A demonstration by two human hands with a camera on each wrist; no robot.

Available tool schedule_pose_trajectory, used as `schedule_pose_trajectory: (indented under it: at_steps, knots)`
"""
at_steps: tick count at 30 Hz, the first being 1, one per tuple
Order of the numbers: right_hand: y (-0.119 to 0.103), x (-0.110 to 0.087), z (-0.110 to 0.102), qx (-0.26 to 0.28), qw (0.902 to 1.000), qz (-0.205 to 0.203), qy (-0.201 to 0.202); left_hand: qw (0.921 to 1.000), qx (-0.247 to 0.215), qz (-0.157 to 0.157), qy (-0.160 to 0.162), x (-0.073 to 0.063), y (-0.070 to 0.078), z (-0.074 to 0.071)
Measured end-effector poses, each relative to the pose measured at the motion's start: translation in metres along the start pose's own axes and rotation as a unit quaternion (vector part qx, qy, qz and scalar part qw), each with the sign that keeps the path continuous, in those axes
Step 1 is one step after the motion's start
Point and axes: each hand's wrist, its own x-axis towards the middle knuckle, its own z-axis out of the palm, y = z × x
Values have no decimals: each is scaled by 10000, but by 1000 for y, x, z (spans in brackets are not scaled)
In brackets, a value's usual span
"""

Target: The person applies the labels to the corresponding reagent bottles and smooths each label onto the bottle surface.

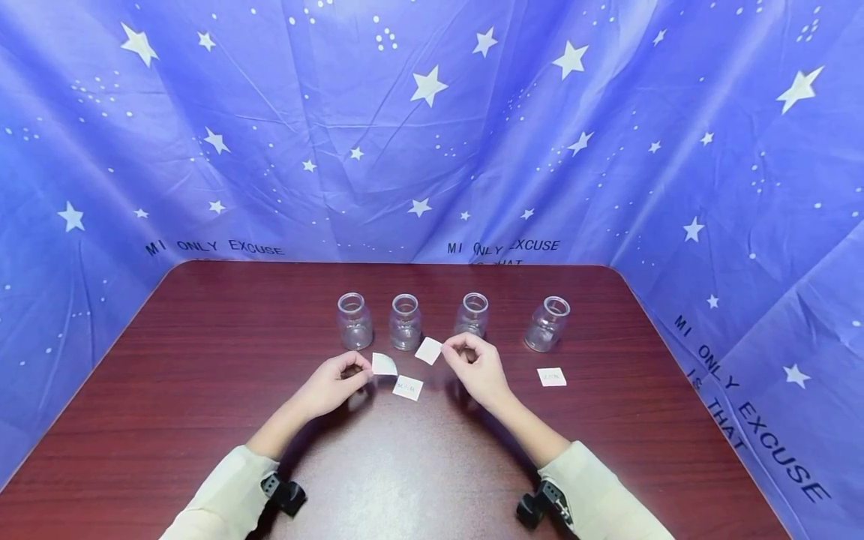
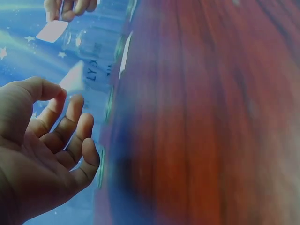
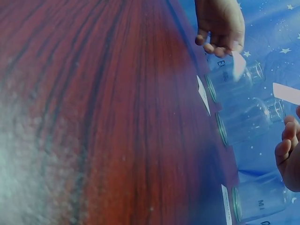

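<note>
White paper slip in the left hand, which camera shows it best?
The head view: the paper slip shows clearly, almost whole. The left wrist view has it pale and blurred; the right wrist view, narrow and curved.

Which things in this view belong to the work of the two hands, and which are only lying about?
In the work:
Left hand, pinching a curved paper
Right hand, pinching a second paper
Probably the two lying papers
Probably the four glass jars

Seemingly only surroundings:
Starry blue cloth
Dark red table
Black wrist devices
</note>
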Motion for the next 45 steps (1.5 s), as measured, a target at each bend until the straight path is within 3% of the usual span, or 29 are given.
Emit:
schedule_pose_trajectory:
  at_steps: [11,28,38,45]
  knots:
    - [-1,-1,-1,-110,9999,83,3,9963,799,-299,-127,-11,-13,-20]
    - [2,-3,2,-150,9996,236,51,9792,1902,-704,-42,-19,-5,-27]
    - [3,-3,4,-219,9994,272,55,9738,2119,-816,74,-19,-7,-31]
    - [2,-3,5,-312,9992,244,23,9736,2124,-827,88,-19,-1,-36]
